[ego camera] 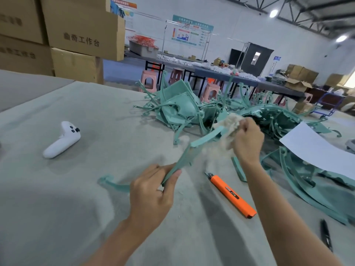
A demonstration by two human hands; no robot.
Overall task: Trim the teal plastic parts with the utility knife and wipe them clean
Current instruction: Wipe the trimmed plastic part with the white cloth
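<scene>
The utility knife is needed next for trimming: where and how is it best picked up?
Probably mid-body on the utility knife, from above, pinching its long sides: it lies flat on the table, both sides free. Avoid the dark blade end, pointing away.

A grey felt-covered desk [76,104] carries a white game controller [61,140] at 9 o'clock, an orange utility knife [231,194] at 5, a black pen [325,237] at 4, and heaped teal plastic parts [182,108] from 1 to 3.

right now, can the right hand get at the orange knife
Probably yes: the utility knife lies uncovered on the table near the right hand, though that hand grips the cloth and must free itself first.
</scene>
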